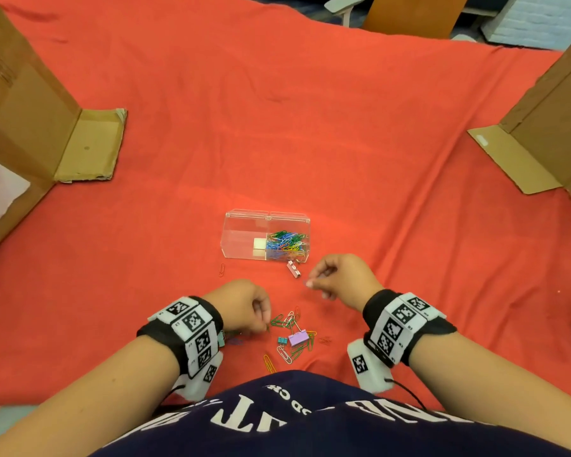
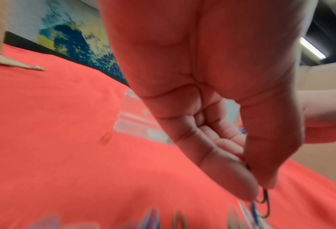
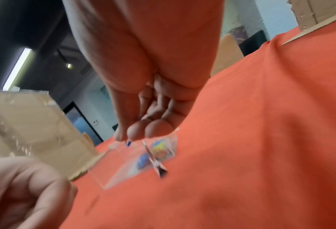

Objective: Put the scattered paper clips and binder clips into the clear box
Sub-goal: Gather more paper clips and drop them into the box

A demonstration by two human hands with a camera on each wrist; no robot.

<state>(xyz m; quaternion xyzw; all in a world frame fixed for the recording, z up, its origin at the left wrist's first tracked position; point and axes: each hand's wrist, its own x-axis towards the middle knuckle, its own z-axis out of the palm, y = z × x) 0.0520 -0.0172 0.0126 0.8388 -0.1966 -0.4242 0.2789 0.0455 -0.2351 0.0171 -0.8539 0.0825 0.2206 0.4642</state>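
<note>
The clear box (image 1: 244, 234) stands open on the red cloth, its right half filled with coloured paper clips (image 1: 285, 244). A pink binder clip (image 1: 294, 269) lies just in front of the box. Near my body lies a heap of paper clips (image 1: 289, 328) around a purple binder clip (image 1: 298, 339) and a small teal one (image 1: 282, 340). My left hand (image 1: 265, 327) pinches a green paper clip (image 2: 264, 201) at the heap's left edge. My right hand (image 1: 310, 282), raised between heap and box, pinches a blue paper clip (image 3: 128, 143). The box (image 3: 135, 156) shows blurred beyond those fingertips.
A single red paper clip (image 1: 222, 269) lies left of the box front, and a yellow one (image 1: 269, 363) near my shirt. Cardboard walls with flaps stand at the left (image 1: 89, 146) and right (image 1: 515, 159). Red cloth (image 1: 277, 127) stretches behind the box.
</note>
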